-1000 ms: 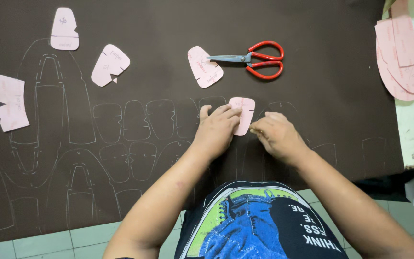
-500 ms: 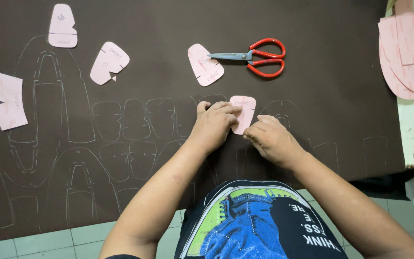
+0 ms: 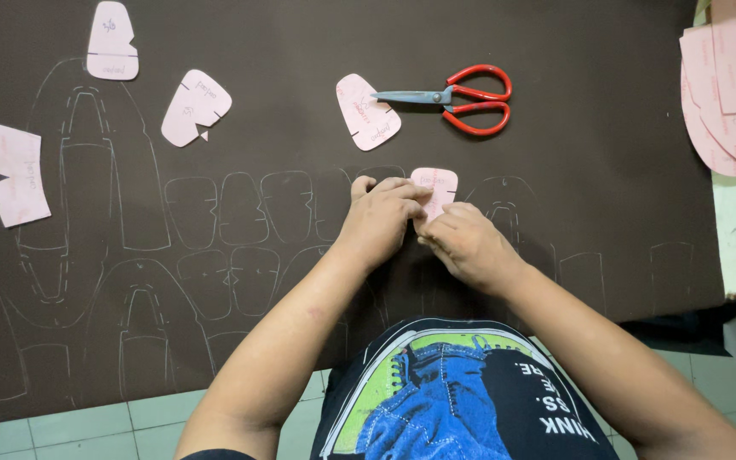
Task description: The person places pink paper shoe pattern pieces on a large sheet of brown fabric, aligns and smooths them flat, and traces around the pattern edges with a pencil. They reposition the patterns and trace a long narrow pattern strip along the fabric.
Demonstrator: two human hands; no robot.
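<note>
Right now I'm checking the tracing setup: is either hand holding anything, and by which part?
Both the left hand and right hand press the small pink paper pattern piece against the dark brown sheet, at its lower edge.

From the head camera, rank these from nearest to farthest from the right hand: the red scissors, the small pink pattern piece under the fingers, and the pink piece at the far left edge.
1. Small pink pattern piece: touching the right hand, just above it.
2. Red scissors: farther up the dark sheet.
3. Far-left pink piece: across the sheet, beyond the left hand.
</note>
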